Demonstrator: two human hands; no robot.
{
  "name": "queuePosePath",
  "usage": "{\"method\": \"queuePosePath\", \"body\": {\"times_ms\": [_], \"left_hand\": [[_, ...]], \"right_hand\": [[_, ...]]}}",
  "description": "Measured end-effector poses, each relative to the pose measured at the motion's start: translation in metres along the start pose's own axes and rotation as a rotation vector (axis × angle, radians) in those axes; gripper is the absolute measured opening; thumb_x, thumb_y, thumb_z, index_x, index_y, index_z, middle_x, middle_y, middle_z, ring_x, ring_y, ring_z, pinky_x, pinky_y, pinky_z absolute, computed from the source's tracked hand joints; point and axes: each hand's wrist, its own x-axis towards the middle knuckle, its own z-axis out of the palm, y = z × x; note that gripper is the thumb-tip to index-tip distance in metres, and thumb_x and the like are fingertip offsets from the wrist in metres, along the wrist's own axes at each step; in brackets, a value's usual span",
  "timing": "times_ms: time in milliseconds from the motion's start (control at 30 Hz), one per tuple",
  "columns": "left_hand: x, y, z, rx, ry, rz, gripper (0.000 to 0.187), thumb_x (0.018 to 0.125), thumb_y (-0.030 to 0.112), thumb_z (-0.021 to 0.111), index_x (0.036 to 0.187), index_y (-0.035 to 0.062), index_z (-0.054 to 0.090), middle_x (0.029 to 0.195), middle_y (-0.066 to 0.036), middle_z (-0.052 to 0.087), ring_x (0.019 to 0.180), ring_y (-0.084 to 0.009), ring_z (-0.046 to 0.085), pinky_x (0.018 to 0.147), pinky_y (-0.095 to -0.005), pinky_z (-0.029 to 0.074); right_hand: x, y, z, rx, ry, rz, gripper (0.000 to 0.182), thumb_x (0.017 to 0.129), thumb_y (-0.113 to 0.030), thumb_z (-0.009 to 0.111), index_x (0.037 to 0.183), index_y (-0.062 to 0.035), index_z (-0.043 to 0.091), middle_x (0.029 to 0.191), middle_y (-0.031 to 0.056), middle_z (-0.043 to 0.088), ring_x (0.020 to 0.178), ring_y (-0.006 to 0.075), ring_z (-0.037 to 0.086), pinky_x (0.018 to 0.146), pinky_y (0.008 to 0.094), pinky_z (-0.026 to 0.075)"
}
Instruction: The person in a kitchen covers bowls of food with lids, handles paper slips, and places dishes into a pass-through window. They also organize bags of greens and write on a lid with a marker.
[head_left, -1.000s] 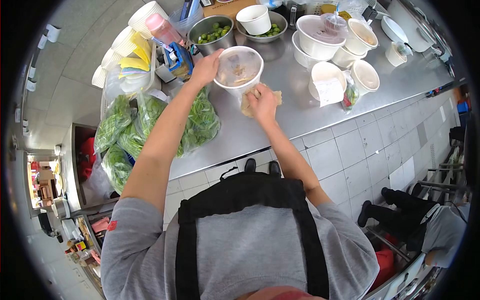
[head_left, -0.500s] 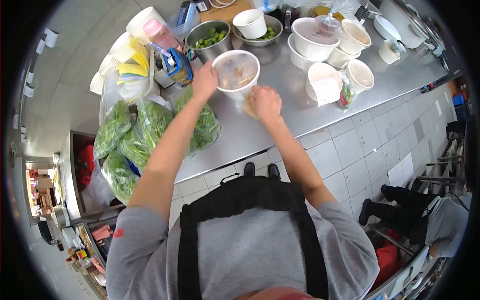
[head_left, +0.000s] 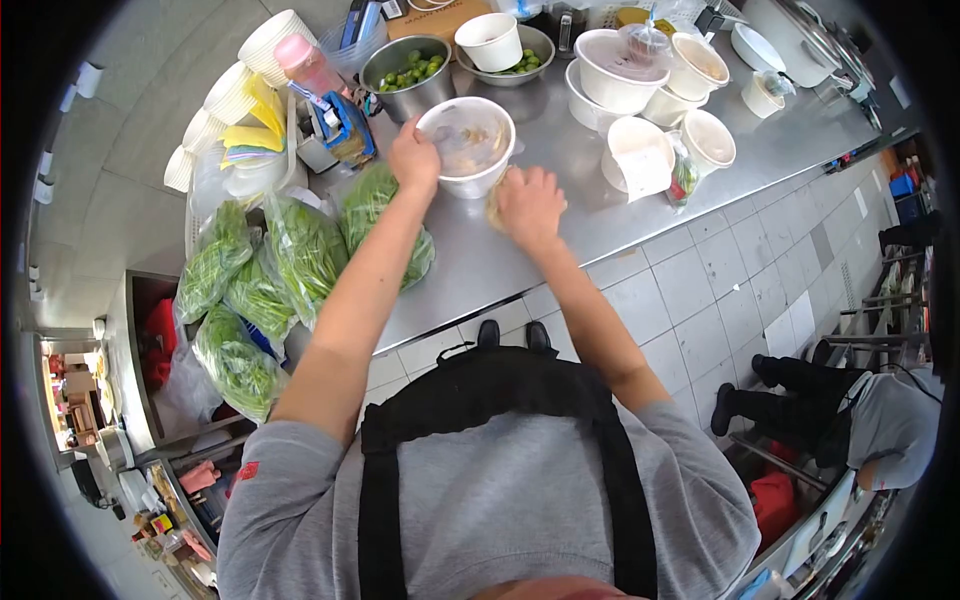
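Observation:
A white paper bowl [head_left: 467, 187] with a translucent lid [head_left: 468, 138] stands on the steel counter in front of me, with brownish food showing through the lid. My left hand [head_left: 414, 158] is closed on the bowl's left side, at the rim. Close to the bowl's lower right, my right hand [head_left: 532, 207] rests low over the counter, its fingers curled. A small tan, translucent bundle [head_left: 494, 212] sticks out from under that hand on its left; most of it is hidden, and I cannot tell what it is.
Bagged leafy greens [head_left: 305, 245] lie at the left, near stacked bowls [head_left: 228, 92]. Behind stand a metal bowl [head_left: 405, 62] of green limes and a pink-capped bottle [head_left: 310, 62]. Several lidded paper bowls [head_left: 620, 85] crowd the right. Another person [head_left: 880, 420] is at the far right.
The view has shifted slightly. My left hand sits more firmly against the bowl's side. My right hand's fingers have moved a little beside the bowl, still over the tan bundle.

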Motion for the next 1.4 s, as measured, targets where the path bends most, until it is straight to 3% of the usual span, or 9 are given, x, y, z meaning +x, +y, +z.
{"method": "queuePosePath", "body": {"times_ms": [100, 167, 267, 700, 800, 900, 1000, 1133, 1400], "left_hand": [[-0.013, -0.002, 0.002, 0.021, 0.075, 0.031, 0.031, 0.082, 0.012, 0.043, 0.107, 0.0084, 0.060, 0.095, -0.021, 0.061, 0.089, -0.0359, 0.058, 0.078, -0.0422, 0.044], [-0.009, 0.001, -0.022, -0.362, -0.271, -0.073, 0.026, 0.076, 0.009, 0.052, 0.100, 0.0027, 0.063, 0.075, -0.009, 0.064, 0.065, -0.0173, 0.057, 0.062, -0.0313, 0.044], [-0.006, 0.015, -0.046, -0.242, -0.480, -0.112, 0.020, 0.074, 0.010, 0.056, 0.091, 0.0033, 0.065, 0.062, 0.000, 0.053, 0.044, -0.0067, 0.040, 0.037, -0.0234, 0.031], [0.016, -0.024, -0.064, -0.574, -0.939, -0.621, 0.022, 0.068, -0.002, 0.045, 0.090, -0.0012, 0.048, 0.069, -0.010, 0.055, 0.052, -0.0206, 0.057, 0.037, -0.0235, 0.038], [-0.001, -0.006, -0.087, -0.683, -0.981, -0.708, 0.026, 0.065, -0.003, 0.046, 0.091, -0.0018, 0.050, 0.071, -0.011, 0.056, 0.052, -0.0215, 0.057, 0.038, -0.0235, 0.038], [-0.019, 0.014, -0.092, -0.885, -1.054, -0.782, 0.029, 0.065, -0.004, 0.047, 0.093, -0.0017, 0.051, 0.074, -0.011, 0.058, 0.052, -0.0211, 0.056, 0.041, -0.0234, 0.040], [-0.016, 0.034, -0.089, -0.969, -1.114, -0.744, 0.029, 0.067, -0.005, 0.047, 0.095, -0.0012, 0.051, 0.075, -0.009, 0.058, 0.055, -0.0178, 0.054, 0.044, -0.0226, 0.041], [-0.010, 0.035, -0.074, -0.983, -1.083, -0.715, 0.027, 0.069, -0.005, 0.046, 0.095, -0.0022, 0.051, 0.075, -0.009, 0.058, 0.055, -0.0155, 0.053, 0.044, -0.0214, 0.042], [-0.043, 0.050, 0.005, -0.756, -0.777, -0.513, 0.028, 0.072, -0.004, 0.044, 0.099, -0.0025, 0.050, 0.076, -0.011, 0.061, 0.050, -0.0142, 0.057, 0.041, -0.0209, 0.045]], "right_hand": [[-0.025, -0.015, -0.005, 0.125, -0.218, 0.020, 0.012, 0.074, -0.016, 0.059, 0.083, -0.0105, 0.056, 0.083, 0.0134, 0.051, 0.081, 0.0291, 0.051, 0.068, 0.0438, 0.045], [-0.022, -0.009, -0.026, 0.328, -0.331, 0.096, 0.011, 0.075, -0.016, 0.057, 0.084, -0.0103, 0.054, 0.087, 0.0142, 0.050, 0.082, 0.0298, 0.051, 0.069, 0.0450, 0.045], [0.000, -0.001, -0.026, 0.404, 0.178, 0.105, 0.011, 0.075, -0.015, 0.056, 0.085, -0.0107, 0.053, 0.088, 0.0128, 0.049, 0.082, 0.0300, 0.050, 0.067, 0.0440, 0.045], [-0.029, 0.013, -0.032, 0.033, -0.202, -0.148, 0.026, 0.070, -0.012, 0.059, 0.096, -0.0156, 0.063, 0.108, 0.0101, 0.053, 0.102, 0.0278, 0.048, 0.081, 0.0398, 0.041], [-0.013, 0.028, -0.037, 0.784, -0.104, 0.386, 0.025, 0.079, -0.017, 0.054, 0.104, -0.0132, 0.058, 0.108, 0.0097, 0.057, 0.103, 0.0256, 0.052, 0.085, 0.0411, 0.041], [-0.007, 0.006, -0.031, 2.258, -0.213, 1.133, 0.028, 0.087, -0.027, 0.047, 0.110, -0.0123, 0.055, 0.107, 0.0081, 0.059, 0.100, 0.0231, 0.056, 0.087, 0.0417, 0.042], [-0.038, 0.005, -0.014, 2.639, -0.573, 0.786, 0.034, 0.091, -0.034, 0.040, 0.113, -0.0110, 0.053, 0.111, 0.0081, 0.057, 0.102, 0.0219, 0.055, 0.087, 0.0375, 0.045], [-0.053, 0.014, -0.079, 2.211, -0.488, 1.109, 0.034, 0.091, -0.032, 0.043, 0.112, -0.0071, 0.052, 0.111, 0.0094, 0.057, 0.098, 0.0204, 0.057, 0.080, 0.0344, 0.050], [-0.093, 0.181, -0.181, 1.749, -0.476, 0.988, 0.028, 0.083, -0.015, 0.057, 0.107, -0.0011, 0.052, 0.098, 0.0094, 0.060, 0.087, 0.0180, 0.060, 0.078, 0.0299, 0.050]]}}
